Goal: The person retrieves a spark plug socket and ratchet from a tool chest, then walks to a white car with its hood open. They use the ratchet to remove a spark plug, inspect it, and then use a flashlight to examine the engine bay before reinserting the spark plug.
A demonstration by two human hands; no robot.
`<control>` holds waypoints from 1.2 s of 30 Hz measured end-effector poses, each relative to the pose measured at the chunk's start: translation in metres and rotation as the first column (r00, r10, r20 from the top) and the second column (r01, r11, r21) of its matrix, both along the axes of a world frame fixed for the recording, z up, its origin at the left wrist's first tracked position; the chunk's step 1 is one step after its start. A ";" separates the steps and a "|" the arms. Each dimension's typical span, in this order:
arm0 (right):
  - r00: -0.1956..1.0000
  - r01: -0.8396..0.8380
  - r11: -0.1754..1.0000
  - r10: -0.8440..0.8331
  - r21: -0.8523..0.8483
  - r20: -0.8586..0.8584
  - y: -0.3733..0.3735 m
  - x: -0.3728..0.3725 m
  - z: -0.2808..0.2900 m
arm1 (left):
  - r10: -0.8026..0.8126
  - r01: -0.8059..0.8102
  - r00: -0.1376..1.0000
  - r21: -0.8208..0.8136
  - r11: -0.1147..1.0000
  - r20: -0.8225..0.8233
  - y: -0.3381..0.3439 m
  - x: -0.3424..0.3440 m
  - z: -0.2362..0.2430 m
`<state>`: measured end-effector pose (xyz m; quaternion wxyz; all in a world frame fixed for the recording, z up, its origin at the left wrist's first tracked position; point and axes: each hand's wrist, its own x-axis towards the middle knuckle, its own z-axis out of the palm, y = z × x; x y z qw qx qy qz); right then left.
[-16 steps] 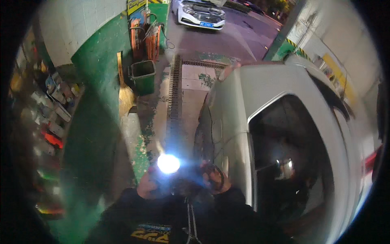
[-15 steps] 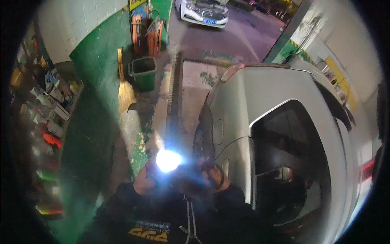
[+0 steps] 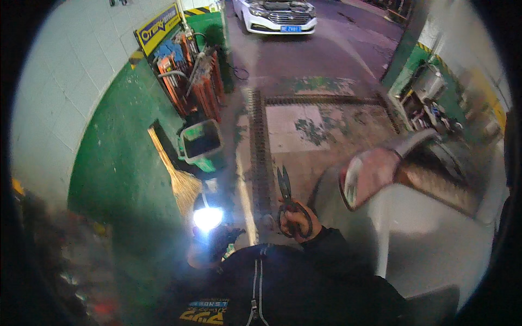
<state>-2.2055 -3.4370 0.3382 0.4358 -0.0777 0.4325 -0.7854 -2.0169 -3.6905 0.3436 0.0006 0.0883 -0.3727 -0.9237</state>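
My right hand (image 3: 296,224) grips a pair of scissors (image 3: 284,187) by its dark handles. The blades point away from me, slightly apart, over the floor beside the silver car (image 3: 413,212). Lower left, my left hand (image 3: 205,254) is closed around a lit lamp (image 3: 208,218), whose glare hides its shape and most of the fingers. Something dark lies next to that hand, too dim to make out.
Left of me a straw broom (image 3: 182,182) lies beside a green bin (image 3: 201,146). An orange tool rack (image 3: 185,81) stands behind them. A metal grating (image 3: 255,146) runs along the floor. Ahead is a white car (image 3: 277,19); tools (image 3: 429,111) stand at the far right.
My view has swung along the silver car toward its lamp end. The scissors now show plainly in my right hand, which has moved away from my left hand.
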 end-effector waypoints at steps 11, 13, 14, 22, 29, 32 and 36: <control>0.873 -0.316 0.925 0.370 0.209 -0.318 -0.182 -0.387 0.037 | 0.152 -0.138 0.988 0.294 0.946 -0.025 -0.170 -0.343 -0.062; 0.939 -0.227 0.929 0.288 0.292 -0.187 -0.195 -0.462 0.019 | 0.120 -0.047 0.989 0.574 0.817 -0.089 -0.193 -0.432 -0.087; 0.962 -0.176 0.931 0.232 0.320 -0.147 -0.195 -0.495 0.014 | 0.089 0.011 0.989 0.653 0.757 -0.119 -0.202 -0.479 -0.090; 0.917 0.392 0.833 -0.385 0.390 -0.100 -0.149 -0.709 0.002 | -0.348 0.331 0.931 -0.145 0.932 -0.112 -0.278 -0.859 0.016; 0.742 0.635 0.676 -0.669 0.374 -0.048 -0.180 -0.938 -0.065 | -0.556 0.540 0.829 -0.176 0.823 -0.061 -0.316 -1.142 -0.012; 0.783 0.565 0.711 -0.621 0.420 -0.001 -0.232 -1.075 -0.064 | -0.501 0.495 0.865 -0.146 0.856 -0.005 -0.334 -1.248 -0.016; 0.927 0.375 0.816 -0.328 0.440 -0.181 -0.311 -1.270 -0.019 | -0.364 0.376 0.927 -0.208 0.903 0.095 -0.382 -1.363 0.003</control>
